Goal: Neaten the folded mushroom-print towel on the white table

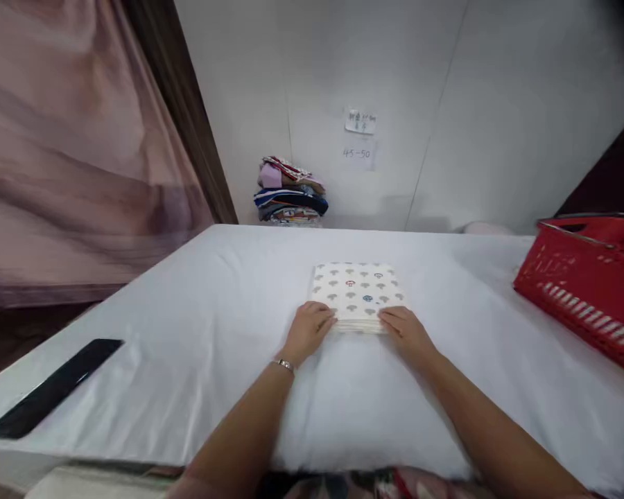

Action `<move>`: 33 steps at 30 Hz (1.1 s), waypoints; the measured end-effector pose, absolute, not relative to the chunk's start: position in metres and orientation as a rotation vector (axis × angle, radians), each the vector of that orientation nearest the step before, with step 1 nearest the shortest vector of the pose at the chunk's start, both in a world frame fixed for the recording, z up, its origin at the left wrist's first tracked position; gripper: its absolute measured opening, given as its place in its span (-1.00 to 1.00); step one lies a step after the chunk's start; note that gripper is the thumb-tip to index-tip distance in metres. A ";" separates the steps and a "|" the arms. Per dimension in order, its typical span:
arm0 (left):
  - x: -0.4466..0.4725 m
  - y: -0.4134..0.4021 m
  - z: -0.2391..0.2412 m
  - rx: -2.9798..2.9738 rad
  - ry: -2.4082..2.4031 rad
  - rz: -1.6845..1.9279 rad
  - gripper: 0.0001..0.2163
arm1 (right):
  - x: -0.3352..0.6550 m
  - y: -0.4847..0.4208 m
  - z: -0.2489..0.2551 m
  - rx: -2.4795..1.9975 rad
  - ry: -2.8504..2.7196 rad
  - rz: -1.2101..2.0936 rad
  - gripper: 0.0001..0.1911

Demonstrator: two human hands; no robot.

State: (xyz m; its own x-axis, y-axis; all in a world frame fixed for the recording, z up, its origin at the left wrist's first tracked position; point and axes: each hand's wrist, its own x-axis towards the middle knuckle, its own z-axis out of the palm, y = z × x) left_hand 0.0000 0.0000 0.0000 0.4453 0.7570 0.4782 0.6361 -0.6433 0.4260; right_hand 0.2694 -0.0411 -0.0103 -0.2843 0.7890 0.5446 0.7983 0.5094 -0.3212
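Folded cloth [358,294]: cream, mushroom print, square, flat. Left hand [308,331] and right hand [403,331] fingers curled, pinching its near edge.

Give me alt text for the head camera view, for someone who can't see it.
Both hands, left hand and right hand, rest on the near edge of a folded patterned cloth on a white table. A red basket sits at right.
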 end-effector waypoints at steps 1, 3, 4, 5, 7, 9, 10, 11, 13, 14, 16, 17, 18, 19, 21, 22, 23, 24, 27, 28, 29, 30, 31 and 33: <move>0.002 0.000 0.000 2.517 1.220 0.971 -0.82 | 0.269 -0.041 -0.010 -1.291 -2.080 -0.018 -0.74; 0.005 -0.001 0.001 2.524 1.220 0.969 -0.83 | 0.269 -0.040 -0.010 -1.289 -2.060 -0.019 -0.75; 0.006 -0.001 0.002 2.523 1.223 0.970 -0.84 | 0.268 -0.039 -0.010 -1.288 -2.050 -0.021 -0.75; 0.008 -0.001 0.002 2.519 1.230 0.973 -0.84 | 0.268 -0.039 -0.009 -1.286 -2.039 -0.025 -0.75; 0.009 -0.001 0.002 2.502 1.247 0.980 -0.84 | 0.267 -0.039 -0.007 -1.282 -2.023 -0.032 -0.75; 0.010 0.000 0.002 2.481 1.263 0.985 -0.82 | 0.266 -0.039 -0.006 -1.278 -2.023 -0.036 -0.74; 0.011 0.000 0.002 2.471 1.269 0.986 -0.81 | 0.266 -0.040 -0.006 -1.277 -2.025 -0.036 -0.74; 0.011 0.000 0.002 2.462 1.274 0.988 -0.80 | 0.266 -0.040 -0.006 -1.277 -2.024 -0.037 -0.74; 0.012 0.001 0.001 2.452 1.276 0.996 -0.81 | 0.266 -0.040 -0.007 -1.285 -2.014 -0.041 -0.74; 0.012 0.001 0.001 2.451 1.272 1.002 -0.81 | 0.266 -0.040 -0.009 -1.287 -2.003 -0.048 -0.74; 0.013 0.001 0.000 2.447 1.260 1.026 -0.84 | 0.266 -0.039 -0.011 -1.270 -1.989 -0.070 -0.74; 0.014 0.001 -0.001 2.444 1.250 1.045 -0.85 | 0.266 -0.039 -0.012 -1.258 -1.991 -0.083 -0.74; 0.015 0.000 -0.002 2.442 1.238 1.066 -0.85 | 0.265 -0.038 -0.013 -1.246 -2.000 -0.095 -0.74; 0.015 0.000 -0.003 2.443 1.223 1.087 -0.83 | 0.265 -0.038 -0.014 -1.237 -2.013 -0.107 -0.74; 0.016 0.000 -0.005 2.455 1.192 1.118 -0.77 | 0.265 -0.039 -0.014 -1.240 -2.038 -0.129 -0.73; 0.016 0.000 -0.006 2.467 1.179 1.124 -0.73 | 0.264 -0.039 -0.014 -1.246 -2.047 -0.140 -0.72; 0.016 0.000 -0.006 2.482 1.168 1.125 -0.71 | 0.264 -0.039 -0.013 -1.248 -2.054 -0.149 -0.71; 0.016 0.000 -0.007 2.499 1.159 1.119 -0.70 | 0.264 -0.040 -0.013 -1.248 -2.061 -0.158 -0.71; 0.015 -0.001 -0.008 2.533 1.162 1.098 -0.70 | 0.264 -0.040 -0.013 -1.239 -2.075 -0.175 -0.72; 0.015 -0.001 -0.007 2.540 1.172 1.090 -0.71 | 0.263 -0.040 -0.013 -1.239 -2.072 -0.179 -0.72; 0.015 -0.001 -0.007 2.544 1.184 1.083 -0.72 | 0.263 -0.039 -0.013 -1.243 -2.067 -0.181 -0.73; 0.015 -0.001 -0.006 2.549 1.197 1.076 -0.73 | 0.263 -0.039 -0.013 -1.249 -2.062 -0.182 -0.73; 0.015 -0.002 -0.005 2.555 1.208 1.066 -0.74 | 0.262 -0.039 -0.012 -1.257 -2.060 -0.183 -0.74; 0.016 -0.003 -0.004 2.572 1.222 1.042 -0.78 | 0.261 -0.039 -0.012 -1.269 -2.059 -0.194 -0.74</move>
State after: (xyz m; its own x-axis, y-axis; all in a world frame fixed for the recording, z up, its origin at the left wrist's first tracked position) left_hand 0.0155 -0.0026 -0.0038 0.4408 0.7189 0.5374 0.6440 -0.6704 0.3685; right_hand 0.2614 -0.0391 -0.0123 -0.2748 0.7263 0.6301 0.8310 0.5090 -0.2243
